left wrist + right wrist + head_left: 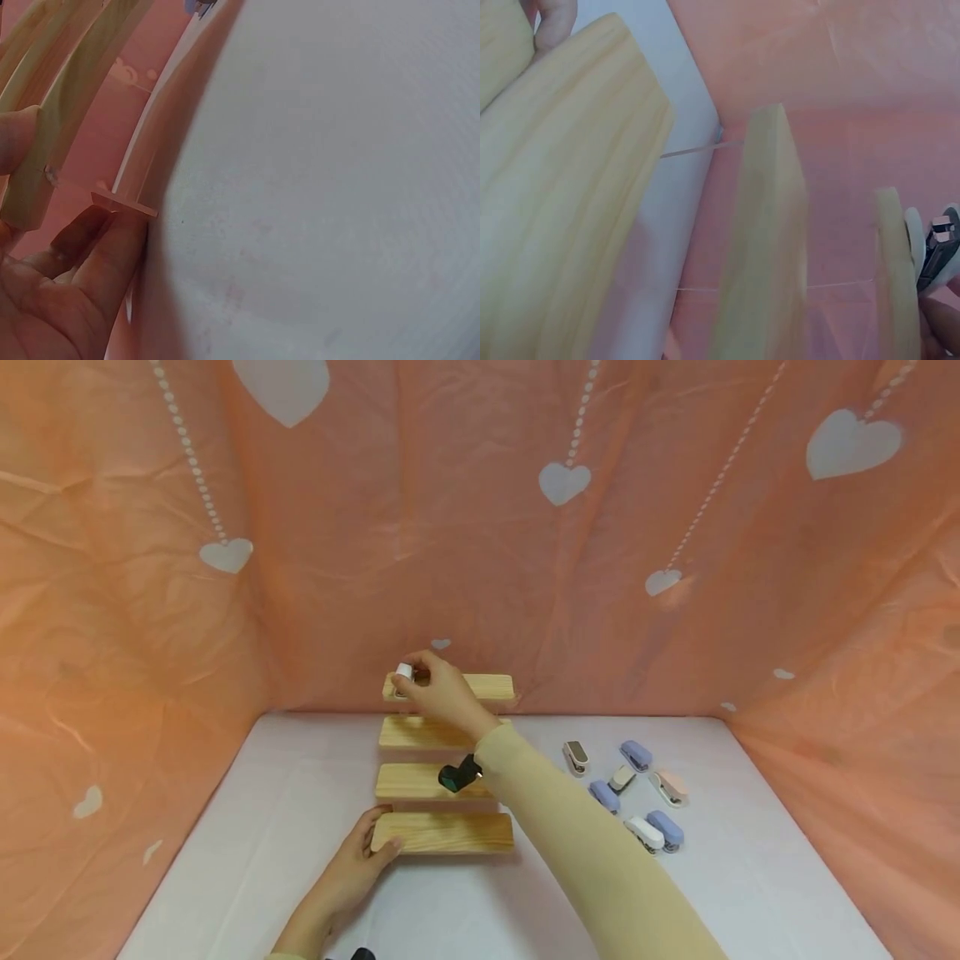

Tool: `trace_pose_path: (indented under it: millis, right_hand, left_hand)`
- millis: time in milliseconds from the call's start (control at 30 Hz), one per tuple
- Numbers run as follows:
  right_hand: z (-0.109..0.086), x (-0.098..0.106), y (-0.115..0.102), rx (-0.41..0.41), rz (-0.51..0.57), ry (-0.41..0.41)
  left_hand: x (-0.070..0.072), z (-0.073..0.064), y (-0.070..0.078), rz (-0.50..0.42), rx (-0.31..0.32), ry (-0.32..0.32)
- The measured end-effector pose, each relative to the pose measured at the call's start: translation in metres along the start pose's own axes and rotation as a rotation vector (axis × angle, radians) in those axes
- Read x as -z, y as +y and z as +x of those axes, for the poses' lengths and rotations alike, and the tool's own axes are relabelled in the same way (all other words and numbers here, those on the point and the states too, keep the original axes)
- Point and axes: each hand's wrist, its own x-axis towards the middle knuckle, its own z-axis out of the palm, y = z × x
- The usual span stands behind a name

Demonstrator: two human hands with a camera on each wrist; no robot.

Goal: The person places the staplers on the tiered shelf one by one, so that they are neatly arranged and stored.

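Observation:
My right hand [444, 692] pinches a small white stapler [404, 671] at the left end of the top wooden shelf [491, 686]. In the right wrist view, the base of the stapler [937, 251] is right at that shelf's surface. Down at the front, my left hand [351, 866] grips the left end of the lowest shelf [450, 833], thumb on the board. The left wrist view has the other fingers under it, by a clear support piece [124, 204]. My right forearm hides part of the middle shelves.
Several mini staplers lie on the white table right of the rack: a brown-topped one [576, 757], a lilac one [637, 755], a pink one [670, 787] and a white one [645, 833] among them. A pink curtain [480, 568] with hearts encloses the back and sides.

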Motion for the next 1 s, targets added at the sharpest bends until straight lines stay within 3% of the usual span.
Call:
trace_pose_path:
  millis: [167, 367, 667, 800, 1000]
  right_hand:
    - [-0.007, 0.003, 0.004, -0.024, 0.010, -0.011]
    - [-0.033, 0.018, 0.015, -0.010, -0.046, 0.012]
    - [-0.095, 0.057, 0.053, 0.131, -0.026, 0.247]
    - [-0.115, 0.074, 0.077, 0.099, -0.025, 0.295]
    - [-0.133, 0.095, 0.109, -0.056, -0.075, 0.314]
  left_hand:
    - [-0.001, -0.001, -0.002, -0.020, -0.022, -0.010]
    - [0.001, -0.001, -0.002, 0.049, -0.014, -0.017]
    - [0.003, -0.001, 0.001, 0.053, 0.005, -0.033]
    - [0.005, 0.000, 0.000, 0.069, 0.012, -0.036]
    - [0.003, 0.001, 0.000, 0.028, 0.012, -0.050]
